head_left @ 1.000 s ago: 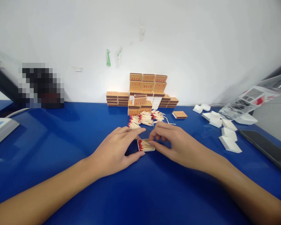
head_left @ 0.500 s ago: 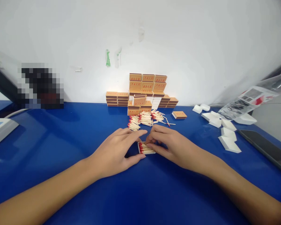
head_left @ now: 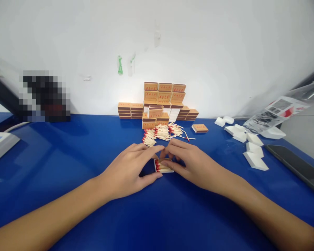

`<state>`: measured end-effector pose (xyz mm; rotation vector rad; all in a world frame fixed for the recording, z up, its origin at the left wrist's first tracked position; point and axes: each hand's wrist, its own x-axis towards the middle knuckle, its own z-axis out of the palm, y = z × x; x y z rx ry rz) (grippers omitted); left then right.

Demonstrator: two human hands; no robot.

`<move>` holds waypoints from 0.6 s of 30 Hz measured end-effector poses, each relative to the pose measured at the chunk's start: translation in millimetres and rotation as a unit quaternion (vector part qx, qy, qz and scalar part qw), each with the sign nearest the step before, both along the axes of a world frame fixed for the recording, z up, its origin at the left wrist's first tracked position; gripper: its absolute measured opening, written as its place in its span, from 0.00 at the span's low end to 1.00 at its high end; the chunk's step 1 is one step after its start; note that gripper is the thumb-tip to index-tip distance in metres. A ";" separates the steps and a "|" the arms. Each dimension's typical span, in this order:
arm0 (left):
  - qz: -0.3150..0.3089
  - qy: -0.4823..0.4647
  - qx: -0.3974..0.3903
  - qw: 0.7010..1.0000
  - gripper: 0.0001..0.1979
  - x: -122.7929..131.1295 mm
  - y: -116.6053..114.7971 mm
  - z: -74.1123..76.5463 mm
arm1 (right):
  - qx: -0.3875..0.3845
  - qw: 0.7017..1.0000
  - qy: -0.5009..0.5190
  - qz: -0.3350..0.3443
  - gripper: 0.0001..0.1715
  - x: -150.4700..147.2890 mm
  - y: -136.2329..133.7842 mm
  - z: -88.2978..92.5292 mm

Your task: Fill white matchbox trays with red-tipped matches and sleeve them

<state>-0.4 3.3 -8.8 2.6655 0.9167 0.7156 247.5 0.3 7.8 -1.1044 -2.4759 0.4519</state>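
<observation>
A small open matchbox tray (head_left: 163,166) filled with red-tipped matches lies on the blue table (head_left: 68,167). My left hand (head_left: 129,172) grips its left end between thumb and forefinger. My right hand (head_left: 191,162) curls over its right end, fingertips pressing on the matches. A loose heap of matches (head_left: 162,132) lies just beyond both hands.
Stacked orange matchboxes (head_left: 163,101) stand against the white wall, one lone box (head_left: 200,128) to their right. Several white empty trays (head_left: 251,146) lie at right, near a plastic bag (head_left: 274,115) and a dark phone (head_left: 295,167). A white device (head_left: 0,144) sits at the left edge.
My right hand's fingers have slid left over the tray and cover more of the matches. The left hand has hardly moved.
</observation>
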 end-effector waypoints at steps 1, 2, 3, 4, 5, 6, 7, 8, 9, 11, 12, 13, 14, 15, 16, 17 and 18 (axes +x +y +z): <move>0.000 0.002 -0.002 1.000 0.29 0.1 -0.1 0.4 | -0.002 1.000 -0.001 -0.004 0.04 0.0 0.3 0.0; 0.000 0.003 -0.004 1.000 0.29 0.2 -0.3 0.7 | -0.005 1.000 0.000 -0.007 0.04 0.1 0.6 0.2; 0.001 0.005 -0.006 1.000 0.29 0.2 -0.5 0.8 | -0.006 1.000 0.002 -0.007 0.04 0.4 0.9 0.4; 0.000 0.004 -0.008 1.000 0.30 0.1 -0.7 0.9 | -0.008 1.000 0.006 -0.008 0.04 0.8 1.1 0.7; 0.000 0.002 -0.008 1.000 0.30 0.0 -1.0 0.9 | -0.010 1.000 0.008 -0.008 0.04 1.2 1.3 0.9; 0.000 0.000 -0.009 1.000 0.30 -0.1 -1.3 0.9 | -0.013 1.000 0.011 -0.008 0.03 1.6 1.4 1.1; 0.001 -0.002 -0.010 1.000 0.30 -0.2 -1.5 0.9 | -0.016 1.000 0.011 -0.007 0.03 2.0 1.3 1.3; 0.002 -0.004 -0.011 1.000 0.30 -0.3 -1.6 0.9 | -0.019 1.000 0.011 -0.007 0.04 2.2 1.1 1.3; 0.003 -0.005 -0.014 1.000 0.30 -0.3 -1.6 0.8 | -0.021 1.000 0.010 -0.008 0.04 2.3 0.8 1.3; 0.005 -0.008 -0.018 1.000 0.30 -0.2 -1.1 0.5 | -0.019 1.000 0.012 -0.016 0.02 2.4 0.4 1.7; 0.005 -0.011 -0.021 1.000 0.30 -0.1 -0.8 0.1 | -0.017 1.000 0.014 -0.021 0.02 2.7 0.5 2.2; 0.008 -0.016 -0.022 1.000 0.30 0.0 -0.5 -0.4 | -0.016 0.999 0.014 -0.025 0.02 3.5 1.2 3.0; 0.010 -0.020 -0.021 1.000 0.30 0.1 -0.2 -1.0 | -0.016 0.999 0.013 -0.027 0.04 5.0 2.7 4.1; 0.015 -0.025 -0.020 0.999 0.30 0.1 0.0 -1.7 | -0.016 0.999 0.014 -0.030 0.05 7.4 5.2 5.6; 0.021 -0.027 -0.018 0.999 0.30 0.1 0.2 -2.2 | -0.010 0.999 0.017 -0.036 0.07 11.1 8.8 7.2; 0.024 -0.027 -0.018 0.999 0.30 0.1 0.2 -2.6 | 0.001 0.998 0.022 -0.052 0.09 16.1 13.5 8.8; 0.025 -0.025 -0.017 0.999 0.29 0.0 0.3 -2.7 | 0.017 0.997 0.026 -0.076 0.10 22.3 19.1 10.3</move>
